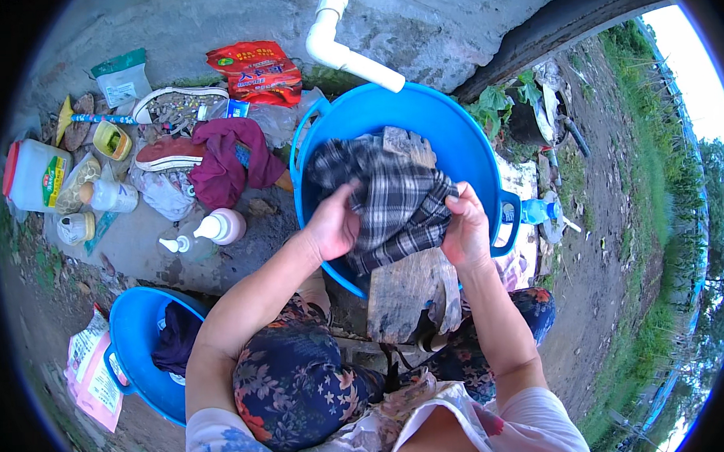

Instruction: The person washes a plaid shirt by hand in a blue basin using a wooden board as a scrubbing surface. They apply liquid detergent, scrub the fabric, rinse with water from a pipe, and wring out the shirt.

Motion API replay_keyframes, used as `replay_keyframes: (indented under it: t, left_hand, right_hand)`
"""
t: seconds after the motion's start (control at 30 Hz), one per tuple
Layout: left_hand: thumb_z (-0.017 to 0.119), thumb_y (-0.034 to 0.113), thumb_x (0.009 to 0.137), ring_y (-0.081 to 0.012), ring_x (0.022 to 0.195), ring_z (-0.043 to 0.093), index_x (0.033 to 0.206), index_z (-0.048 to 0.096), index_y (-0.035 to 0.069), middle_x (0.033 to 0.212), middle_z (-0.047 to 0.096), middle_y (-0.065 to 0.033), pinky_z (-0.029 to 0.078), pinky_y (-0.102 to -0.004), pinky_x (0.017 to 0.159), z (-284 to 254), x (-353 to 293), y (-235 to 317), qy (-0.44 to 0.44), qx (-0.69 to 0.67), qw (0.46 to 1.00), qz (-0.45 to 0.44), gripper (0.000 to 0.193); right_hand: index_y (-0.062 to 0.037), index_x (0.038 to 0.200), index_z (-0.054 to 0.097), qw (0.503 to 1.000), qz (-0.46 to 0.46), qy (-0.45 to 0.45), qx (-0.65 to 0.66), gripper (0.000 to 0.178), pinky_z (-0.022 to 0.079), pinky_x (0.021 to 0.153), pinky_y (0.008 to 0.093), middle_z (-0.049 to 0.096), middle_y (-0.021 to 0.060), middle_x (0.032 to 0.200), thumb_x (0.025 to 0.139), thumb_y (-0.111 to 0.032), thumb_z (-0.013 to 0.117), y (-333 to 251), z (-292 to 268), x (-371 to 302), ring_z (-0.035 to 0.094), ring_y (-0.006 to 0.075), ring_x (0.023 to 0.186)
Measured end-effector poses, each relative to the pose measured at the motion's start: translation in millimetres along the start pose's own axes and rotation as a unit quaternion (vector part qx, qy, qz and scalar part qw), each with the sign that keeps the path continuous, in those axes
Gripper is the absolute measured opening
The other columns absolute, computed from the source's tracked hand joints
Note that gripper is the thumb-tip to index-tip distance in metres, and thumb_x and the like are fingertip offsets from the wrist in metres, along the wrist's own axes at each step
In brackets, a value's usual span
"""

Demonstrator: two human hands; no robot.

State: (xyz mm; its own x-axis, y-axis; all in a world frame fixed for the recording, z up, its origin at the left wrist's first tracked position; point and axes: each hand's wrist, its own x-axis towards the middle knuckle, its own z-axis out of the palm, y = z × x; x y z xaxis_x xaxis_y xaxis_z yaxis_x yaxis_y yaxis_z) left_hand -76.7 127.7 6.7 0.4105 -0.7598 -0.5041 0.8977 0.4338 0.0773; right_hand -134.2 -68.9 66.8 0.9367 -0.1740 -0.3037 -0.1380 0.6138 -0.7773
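A black, grey and white plaid cloth (397, 197), perhaps a shirt, is bunched over a worn wooden board (404, 292). The board leans in a large blue tub (463, 147), its lower end jutting over the near rim toward my knees. At the cloth's right edge, my right hand (467, 229) pinches the fabric between thumb and fingers. My left hand (334, 225) is closed on the left side of the cloth, slightly smeared, with its fingertips partly hidden. Part of the cloth lies in folds farther back inside the tub.
A white pipe (352, 51) ends above the tub's far rim. At left stand a pink pump bottle (222, 227), maroon cloth (228, 163), a shoe (168, 153) and a red bag (257, 74). A smaller blue tub (134, 329) holds dark clothing (177, 340).
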Motion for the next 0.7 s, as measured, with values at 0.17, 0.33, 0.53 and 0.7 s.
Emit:
replay_keyframes:
  t: [0.17,0.33,0.53,0.7]
  left_hand:
    - [0.051,0.048,0.094,-0.0276,0.114,0.059,0.131,0.052,0.004,0.127,0.060,-0.0137,0.044,-0.0446,0.102,4,-6,4,-0.093,0.033,0.995,0.036,0.057]
    - [0.053,0.050,0.092,-0.0294,0.114,0.059,0.128,0.054,0.003,0.126,0.060,-0.0152,0.044,-0.0460,0.101,9,-34,50,-0.193,-0.014,0.951,0.242,0.059]
    - [0.055,0.043,0.092,-0.0285,0.118,0.055,0.130,0.053,0.007,0.128,0.058,-0.0115,0.041,-0.0466,0.103,10,-43,52,-0.171,0.009,0.942,0.289,0.053]
    - [0.056,0.025,0.089,-0.0283,0.121,0.054,0.135,0.045,0.001,0.131,0.056,-0.0139,0.040,-0.0454,0.106,36,-62,53,-0.221,0.072,0.916,0.328,0.053]
  right_hand:
    - [-0.0089,0.084,0.049,0.998,-0.048,0.023,-0.045,0.016,0.048,0.074,0.0249,0.062,0.0011,0.084,0.083,0.005,0.058,4,-19,-2,0.059,0.0105,0.077]
    - [-0.0124,0.082,0.047,0.987,-0.079,0.114,-0.079,0.024,0.044,0.074,0.0246,0.055,-0.0027,0.080,0.083,0.007,0.060,-4,-51,-15,0.054,0.0088,0.076]
    - [-0.0138,0.087,0.050,0.995,-0.013,0.094,0.037,0.024,0.050,0.083,0.0330,0.063,0.0022,0.092,0.079,0.006,0.062,-3,-38,-25,0.062,0.0168,0.087]
    - [-0.0128,0.112,0.055,0.992,0.048,-0.025,0.117,0.036,0.050,0.091,0.0435,0.064,0.0083,0.111,0.079,-0.004,0.066,-12,39,-19,0.062,0.0246,0.104]
